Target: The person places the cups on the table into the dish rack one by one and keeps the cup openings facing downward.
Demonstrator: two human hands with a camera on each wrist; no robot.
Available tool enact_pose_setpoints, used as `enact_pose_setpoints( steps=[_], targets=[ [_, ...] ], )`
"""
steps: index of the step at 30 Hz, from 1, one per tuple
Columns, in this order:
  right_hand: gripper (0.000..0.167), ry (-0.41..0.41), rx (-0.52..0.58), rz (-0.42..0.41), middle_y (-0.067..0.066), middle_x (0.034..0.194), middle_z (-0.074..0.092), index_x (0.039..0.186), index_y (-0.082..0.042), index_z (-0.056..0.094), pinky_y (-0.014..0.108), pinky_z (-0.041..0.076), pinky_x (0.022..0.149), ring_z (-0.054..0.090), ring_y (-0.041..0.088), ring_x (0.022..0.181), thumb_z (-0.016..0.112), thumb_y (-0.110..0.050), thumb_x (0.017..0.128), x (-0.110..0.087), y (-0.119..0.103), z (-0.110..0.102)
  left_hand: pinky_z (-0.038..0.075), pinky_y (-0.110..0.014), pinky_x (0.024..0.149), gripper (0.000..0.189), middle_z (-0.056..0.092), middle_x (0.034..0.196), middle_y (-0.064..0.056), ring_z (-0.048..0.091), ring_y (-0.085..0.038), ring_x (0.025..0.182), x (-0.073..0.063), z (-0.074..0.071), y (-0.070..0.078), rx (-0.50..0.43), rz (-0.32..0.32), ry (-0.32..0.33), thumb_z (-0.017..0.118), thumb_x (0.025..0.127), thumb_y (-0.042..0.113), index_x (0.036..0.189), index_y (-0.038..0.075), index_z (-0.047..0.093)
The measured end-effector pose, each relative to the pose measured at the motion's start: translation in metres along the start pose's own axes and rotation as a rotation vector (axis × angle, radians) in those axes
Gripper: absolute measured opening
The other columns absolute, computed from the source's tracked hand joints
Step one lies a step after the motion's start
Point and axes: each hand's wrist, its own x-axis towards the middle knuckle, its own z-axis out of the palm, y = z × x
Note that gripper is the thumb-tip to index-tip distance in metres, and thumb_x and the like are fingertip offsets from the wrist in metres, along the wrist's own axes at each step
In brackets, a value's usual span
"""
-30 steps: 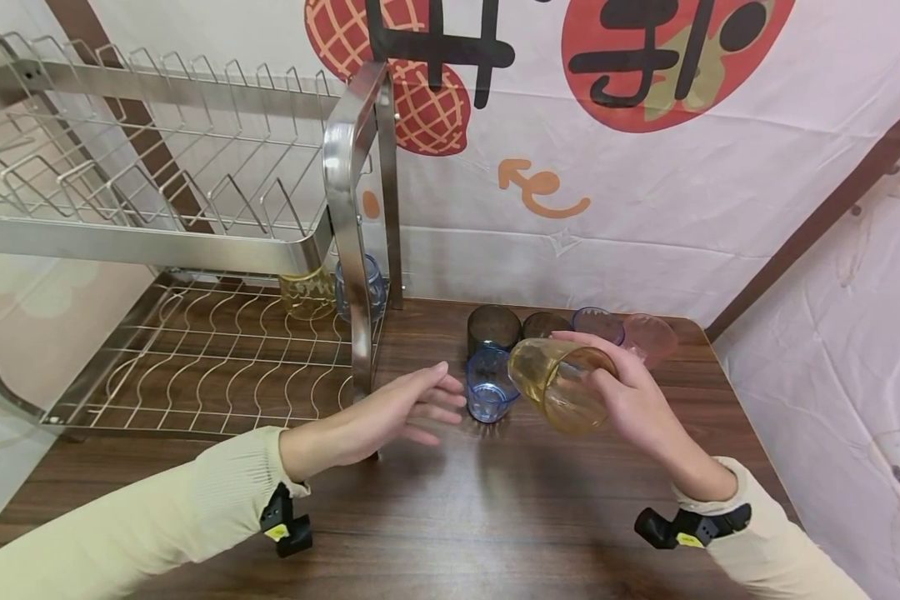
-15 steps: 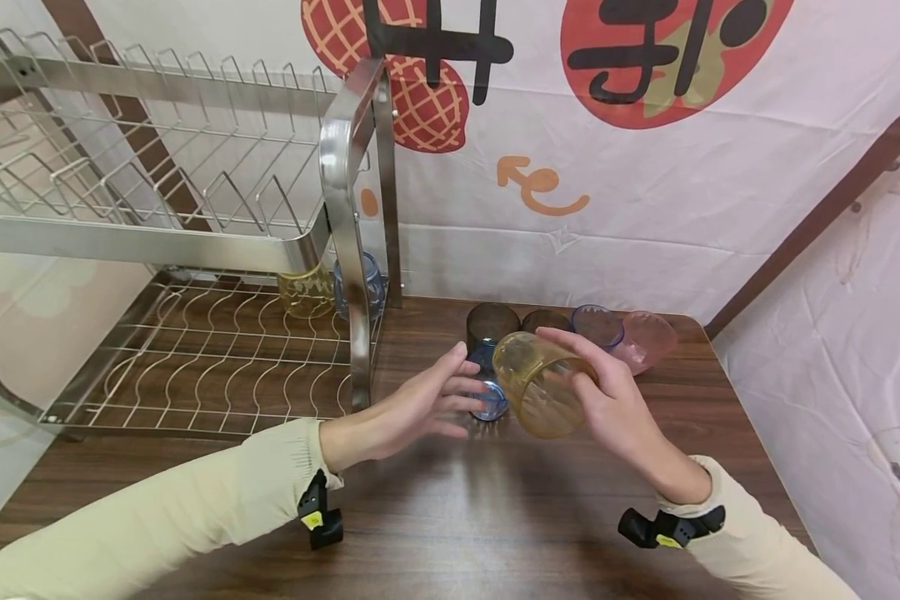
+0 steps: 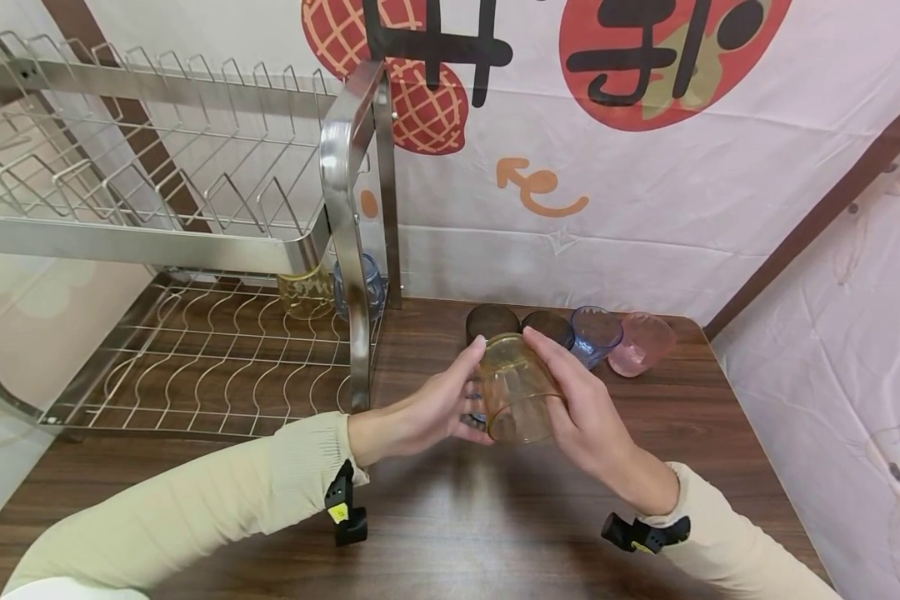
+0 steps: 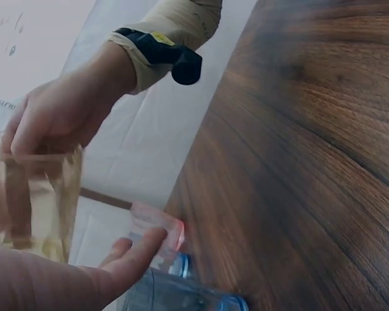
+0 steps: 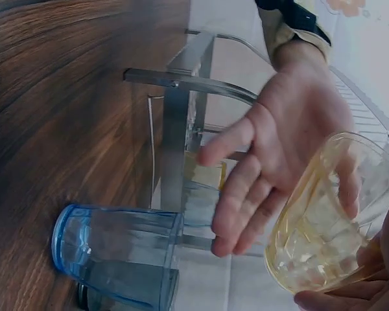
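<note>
Glass (image 3: 520, 393), amber-tinted and gripped in your right hand (image 3: 594, 412), is now coming beside your spread left hand (image 3: 437, 408), apparently bringing both hands into the work.

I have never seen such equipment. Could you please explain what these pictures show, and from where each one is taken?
No robot here: you see a person's bare hands, with a small black camera on each wrist. The wide view comes from a camera on the head, looking forward and down; the other two come from the left and right wrists.

The right hand grips an amber glass, tilted above the wooden table. The left hand is beside it; I cannot tell whether it touches.

On the table stand two dark glasses, a violet-blue glass, a pink glass and a clear blue glass, mostly hidden in the head view. The metal rack holds a yellow cup and a pale blue cup below.
</note>
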Motion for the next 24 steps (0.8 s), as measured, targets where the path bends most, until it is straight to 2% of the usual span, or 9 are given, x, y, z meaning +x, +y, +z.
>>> enact_pose_setpoints(
  steps=[4, 8, 14, 20, 24],
  targets=[
    [0.065, -0.003, -0.044, -0.029, 0.018, 0.154, 0.047, 0.15, 0.001, 0.044, 0.023, 0.028, 0.118, 0.046, 0.034, 0.14, 0.048, 0.019, 0.087, -0.003, 0.0, 0.005, 0.055, -0.052, 0.094, 0.075, 0.046, 0.146, -0.026, 0.055, -0.038, 0.127, 0.001, 0.002, 0.001, -0.016, 0.023, -0.028, 0.027, 0.104, 0.065, 0.152, 0.008, 0.034],
    [0.063, 0.019, -0.063, -0.084, 0.024, 0.151, 0.047, 0.15, 0.006, 0.043, 0.027, 0.027, 0.119, 0.044, 0.034, 0.141, 0.049, 0.019, 0.088, -0.004, 0.001, 0.011, 0.056, -0.046, 0.093, 0.072, 0.051, 0.143, -0.023, 0.059, -0.033, 0.121, 0.001, 0.004, 0.003, -0.021, 0.05, -0.038, 0.026, 0.105, 0.062, 0.153, 0.009, 0.037],
    [0.066, 0.042, -0.099, -0.144, 0.024, 0.154, 0.044, 0.15, 0.008, 0.04, 0.03, 0.027, 0.121, 0.041, 0.034, 0.144, 0.047, 0.017, 0.085, -0.004, 0.001, 0.017, 0.057, -0.035, 0.081, 0.06, 0.064, 0.119, -0.01, 0.066, -0.018, 0.097, 0.003, 0.006, 0.004, -0.067, 0.08, -0.044, 0.036, 0.107, 0.052, 0.146, 0.006, 0.043],
    [0.076, -0.042, -0.095, -0.091, 0.019, 0.159, 0.038, 0.154, 0.005, 0.035, 0.03, 0.024, 0.122, 0.035, 0.03, 0.148, 0.052, 0.008, 0.08, -0.006, -0.002, 0.015, 0.056, -0.04, 0.09, 0.056, 0.063, 0.127, -0.013, 0.066, -0.018, 0.104, 0.004, 0.004, 0.002, -0.05, 0.091, -0.034, 0.049, 0.105, 0.038, 0.15, 0.006, 0.037],
    [0.081, -0.085, -0.078, -0.09, 0.02, 0.161, 0.035, 0.156, 0.004, 0.032, 0.031, 0.023, 0.122, 0.032, 0.03, 0.149, 0.064, -0.008, 0.082, -0.007, -0.002, 0.013, 0.058, -0.04, 0.088, 0.057, 0.061, 0.127, -0.015, 0.066, -0.02, 0.103, 0.005, 0.003, 0.001, -0.05, 0.09, -0.009, 0.054, 0.104, 0.036, 0.149, 0.006, 0.037]
  ],
)
